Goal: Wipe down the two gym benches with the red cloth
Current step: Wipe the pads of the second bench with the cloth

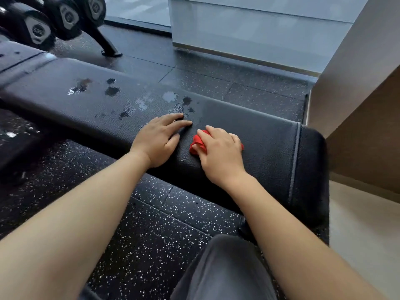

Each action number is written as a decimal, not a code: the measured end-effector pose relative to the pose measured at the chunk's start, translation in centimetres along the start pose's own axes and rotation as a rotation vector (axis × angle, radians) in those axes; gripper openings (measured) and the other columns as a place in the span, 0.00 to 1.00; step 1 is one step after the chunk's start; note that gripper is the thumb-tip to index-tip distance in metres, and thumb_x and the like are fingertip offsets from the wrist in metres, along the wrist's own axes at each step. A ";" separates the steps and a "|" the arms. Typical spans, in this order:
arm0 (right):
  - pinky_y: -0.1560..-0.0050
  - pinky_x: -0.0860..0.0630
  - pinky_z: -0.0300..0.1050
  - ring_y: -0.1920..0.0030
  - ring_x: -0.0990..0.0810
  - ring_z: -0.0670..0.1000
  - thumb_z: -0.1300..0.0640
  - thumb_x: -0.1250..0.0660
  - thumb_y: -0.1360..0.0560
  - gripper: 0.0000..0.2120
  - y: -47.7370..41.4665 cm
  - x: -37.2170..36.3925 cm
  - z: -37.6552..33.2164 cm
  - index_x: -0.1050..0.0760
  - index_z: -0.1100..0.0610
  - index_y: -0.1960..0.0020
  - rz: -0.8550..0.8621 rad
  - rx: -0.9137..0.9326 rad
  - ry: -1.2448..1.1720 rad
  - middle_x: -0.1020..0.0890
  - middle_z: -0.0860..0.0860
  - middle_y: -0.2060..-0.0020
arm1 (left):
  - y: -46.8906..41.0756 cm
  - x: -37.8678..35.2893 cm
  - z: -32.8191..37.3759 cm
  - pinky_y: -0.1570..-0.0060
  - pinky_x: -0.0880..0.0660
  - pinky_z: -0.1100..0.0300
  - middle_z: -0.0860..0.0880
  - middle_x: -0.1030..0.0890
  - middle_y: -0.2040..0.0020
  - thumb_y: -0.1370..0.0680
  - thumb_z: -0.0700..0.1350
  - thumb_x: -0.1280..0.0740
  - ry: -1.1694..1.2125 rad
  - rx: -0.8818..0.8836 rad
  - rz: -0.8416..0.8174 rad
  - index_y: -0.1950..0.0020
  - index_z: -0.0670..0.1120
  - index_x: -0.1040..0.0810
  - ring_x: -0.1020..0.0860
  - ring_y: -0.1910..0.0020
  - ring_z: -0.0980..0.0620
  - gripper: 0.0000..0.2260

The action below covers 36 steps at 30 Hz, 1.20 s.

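We pressed the red cloth [198,142] onto the wet desk [270,144], right grip [220,154] grasping it; left grip [160,139] lay flat beside, released

floor [151,245]: black speckled rubber tiles | dumbbells [39,29]: top left | wall [259,29]: pale grey

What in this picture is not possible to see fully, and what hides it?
Head view:
1. red cloth: mostly under the right hand; its size is unclear.
2. bench: its far end is cut off by the left edge.
3. dumbbells: cut off by the top edge; their labels are blurred.
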State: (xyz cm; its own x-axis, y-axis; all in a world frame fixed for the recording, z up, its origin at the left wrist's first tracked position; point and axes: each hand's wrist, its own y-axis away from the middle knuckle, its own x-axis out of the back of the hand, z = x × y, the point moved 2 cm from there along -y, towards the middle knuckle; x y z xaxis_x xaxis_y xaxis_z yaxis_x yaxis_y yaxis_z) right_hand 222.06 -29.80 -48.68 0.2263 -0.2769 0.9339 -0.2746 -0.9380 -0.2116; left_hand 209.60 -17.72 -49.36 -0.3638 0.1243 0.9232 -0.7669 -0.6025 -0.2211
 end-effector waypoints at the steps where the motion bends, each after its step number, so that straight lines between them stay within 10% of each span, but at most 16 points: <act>1: 0.33 0.45 0.50 0.32 0.36 0.52 0.46 0.43 0.21 0.19 -1.1 0.0 0.1 0.32 0.50 0.32 0.000 -0.005 0.013 0.31 0.50 0.32 | 0.0 0.1 0.0 0.31 0.40 0.55 0.49 0.30 0.30 0.27 0.53 0.51 -0.002 0.001 0.004 0.32 0.53 0.28 0.32 0.32 0.48 0.26; 22: 0.36 0.39 0.53 0.34 0.30 0.54 0.46 0.41 0.22 0.19 -0.8 -0.8 -2.2 0.28 0.52 0.34 0.114 -0.211 0.034 0.26 0.52 0.34 | -0.8 0.7 -1.4 0.27 0.46 0.51 0.52 0.36 0.26 0.21 0.50 0.42 0.051 -0.091 -0.118 0.29 0.57 0.32 0.38 0.28 0.51 0.19; 36: 0.37 0.34 0.56 0.37 0.26 0.52 0.42 0.48 0.26 0.25 0.5 -1.3 -5.0 0.24 0.53 0.38 0.203 -0.253 0.016 0.23 0.50 0.38 | -0.4 1.7 -6.4 0.26 0.49 0.53 0.52 0.40 0.24 0.25 0.59 0.55 -0.074 -0.217 -0.147 0.26 0.58 0.39 0.44 0.25 0.52 0.28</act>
State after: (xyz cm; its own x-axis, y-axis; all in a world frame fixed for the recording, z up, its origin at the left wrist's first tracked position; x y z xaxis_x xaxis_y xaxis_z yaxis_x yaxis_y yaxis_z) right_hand 216.94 -28.91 -48.60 0.1287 -0.4479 0.8848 -0.5371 -0.7815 -0.3175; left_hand 205.95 -12.22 -49.73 -0.2066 0.1347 0.9691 -0.9069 -0.3982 -0.1379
